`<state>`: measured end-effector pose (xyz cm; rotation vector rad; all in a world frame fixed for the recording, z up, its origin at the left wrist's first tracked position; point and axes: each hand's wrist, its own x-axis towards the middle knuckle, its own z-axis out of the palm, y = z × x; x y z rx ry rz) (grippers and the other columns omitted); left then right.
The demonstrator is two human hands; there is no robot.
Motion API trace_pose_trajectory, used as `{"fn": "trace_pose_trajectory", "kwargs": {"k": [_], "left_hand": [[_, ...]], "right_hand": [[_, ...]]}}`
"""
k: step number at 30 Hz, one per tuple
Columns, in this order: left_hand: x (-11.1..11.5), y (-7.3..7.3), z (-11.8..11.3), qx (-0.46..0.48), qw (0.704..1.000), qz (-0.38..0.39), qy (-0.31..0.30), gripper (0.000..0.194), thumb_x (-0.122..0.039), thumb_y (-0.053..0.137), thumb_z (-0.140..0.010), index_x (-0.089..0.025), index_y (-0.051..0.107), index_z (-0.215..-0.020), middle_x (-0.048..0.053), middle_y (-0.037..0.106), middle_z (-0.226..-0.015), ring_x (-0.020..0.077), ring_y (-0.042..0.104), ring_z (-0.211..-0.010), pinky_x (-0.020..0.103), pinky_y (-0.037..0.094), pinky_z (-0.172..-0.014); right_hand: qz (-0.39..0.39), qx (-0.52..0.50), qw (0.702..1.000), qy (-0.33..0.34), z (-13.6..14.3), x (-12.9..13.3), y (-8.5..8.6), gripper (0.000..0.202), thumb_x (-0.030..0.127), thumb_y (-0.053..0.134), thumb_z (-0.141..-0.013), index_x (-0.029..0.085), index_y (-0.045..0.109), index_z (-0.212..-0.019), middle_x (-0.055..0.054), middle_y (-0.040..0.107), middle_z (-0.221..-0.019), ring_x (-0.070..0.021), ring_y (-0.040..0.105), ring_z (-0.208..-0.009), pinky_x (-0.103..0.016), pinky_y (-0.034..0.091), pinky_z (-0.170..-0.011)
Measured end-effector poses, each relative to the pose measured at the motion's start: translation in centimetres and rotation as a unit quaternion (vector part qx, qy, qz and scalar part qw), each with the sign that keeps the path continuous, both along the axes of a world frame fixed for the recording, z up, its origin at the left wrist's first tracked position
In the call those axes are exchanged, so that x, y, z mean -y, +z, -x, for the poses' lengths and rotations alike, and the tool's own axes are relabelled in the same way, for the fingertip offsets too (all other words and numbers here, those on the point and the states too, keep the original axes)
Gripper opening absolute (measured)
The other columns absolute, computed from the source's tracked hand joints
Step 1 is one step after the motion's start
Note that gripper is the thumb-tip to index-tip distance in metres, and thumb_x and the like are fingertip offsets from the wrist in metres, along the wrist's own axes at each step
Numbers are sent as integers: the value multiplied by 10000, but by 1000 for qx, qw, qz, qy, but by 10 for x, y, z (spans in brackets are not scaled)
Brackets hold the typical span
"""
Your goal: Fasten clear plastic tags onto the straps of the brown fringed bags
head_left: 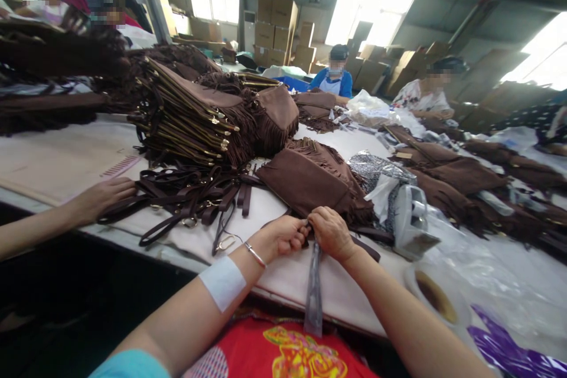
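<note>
My left hand [291, 235], with a bracelet at the wrist and a pale patch on the forearm, is closed at the table's front edge. My right hand [330, 233] meets it fingertip to fingertip, also closed. What the fingertips pinch is too small to make out. A narrow grey translucent strip [313, 295] hangs down from below my right hand over the table edge. Just behind my hands lies a brown fringed bag [310, 180]. Dark brown straps [208, 195] with metal rings are heaped to the left of my hands.
Stacked brown zippered pouches [190, 112] stand behind the straps. Another person's hand [104, 198] reaches in at left. A clear tape roll [436, 295], a tape dispenser [410, 221] and plastic film [496, 271] lie at right. More brown bags [447, 171] and several people are farther back.
</note>
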<state>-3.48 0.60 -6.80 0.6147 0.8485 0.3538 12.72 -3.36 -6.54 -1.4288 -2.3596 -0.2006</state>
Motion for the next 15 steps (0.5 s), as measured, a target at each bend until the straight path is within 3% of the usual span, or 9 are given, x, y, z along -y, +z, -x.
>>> {"fn": "trace_pose_trajectory", "kwargs": {"k": [3,6,10,15], "left_hand": [[12,-5,1,-47,996,-66,23,287,-304,517,-888,-175,472,-636,-76,368,-449,46,264,-338,187,124,-358],[23,-10,4,-85,982,-168,32,318,-399,526,-882,-179,500,-652,-79,386,-448,51,271,-343,215,135,-370],[27,-11,8,-136,920,-368,7,316,-391,491,-879,-172,535,-656,-47,483,-519,75,382,-423,219,282,-448],[26,-14,3,-210,847,-488,23,291,-319,459,-880,-172,547,-644,-1,551,-586,126,475,-550,252,348,-554]], "right_hand": [[10,6,1000,1,3,3,4,207,175,451,-931,183,640,-846,-68,603,-862,-194,509,-841,-312,387,-828],[14,5,1000,0,5,8,6,211,187,454,-939,183,635,-830,-63,600,-852,-189,507,-829,-309,391,-827],[4,-9,1000,-2,5,10,5,213,183,452,-939,182,627,-818,-67,599,-845,-192,510,-821,-314,401,-819],[-11,-23,1000,3,9,14,3,206,175,456,-932,190,632,-825,-69,608,-840,-196,525,-815,-324,422,-818]]}}
